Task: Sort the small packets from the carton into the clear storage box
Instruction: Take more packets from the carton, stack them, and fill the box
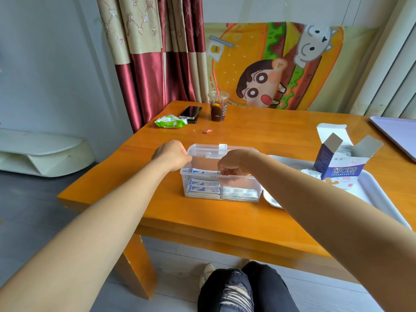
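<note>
Packets [203,188] partly sorted into clear storage box [225,147], mid-tabletop [258,131].
Head view: blue and white stacks lie inside the box. Carton [337,170] stands open on tray [373,190] at right w/ more showing, so prob. halfway. Left hand [172,155] fingers curl at box's left rim, grip unclear. Right hand [236,164] fingers curl down inside; can't tell if pinching a packet.

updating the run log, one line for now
left hand: holds clear storage box rim | right hand: fingers curled into box | carton: open
</note>
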Tool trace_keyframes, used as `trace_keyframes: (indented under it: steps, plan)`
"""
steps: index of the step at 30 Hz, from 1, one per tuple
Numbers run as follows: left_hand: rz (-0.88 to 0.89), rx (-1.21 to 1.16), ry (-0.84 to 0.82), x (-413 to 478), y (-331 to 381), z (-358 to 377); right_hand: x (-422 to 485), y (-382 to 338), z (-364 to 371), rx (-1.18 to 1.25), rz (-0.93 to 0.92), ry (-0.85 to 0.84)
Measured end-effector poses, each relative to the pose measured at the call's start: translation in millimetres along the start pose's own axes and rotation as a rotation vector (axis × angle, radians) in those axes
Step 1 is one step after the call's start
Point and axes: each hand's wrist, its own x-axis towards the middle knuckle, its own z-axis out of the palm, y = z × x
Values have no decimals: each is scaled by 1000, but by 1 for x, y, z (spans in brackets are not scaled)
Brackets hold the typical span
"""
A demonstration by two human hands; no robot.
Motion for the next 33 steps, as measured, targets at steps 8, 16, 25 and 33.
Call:
trace_keyframes:
  steps: [8, 16, 25, 33]
  plan:
    - [24, 18, 117, -4, 19, -12, -35, 5, -47, 23, -290, -34]
    - [312, -329, -29, -27, 146, 23, -91, 67, -124, 60, -467, 255]
    - [480, -75, -292, -45, 217, 118, -105, 187, -158, -241, -11, 279]
    - [469, 91, -279, -48, 190, 144, -69, 203, -113, -444, -453, 442]
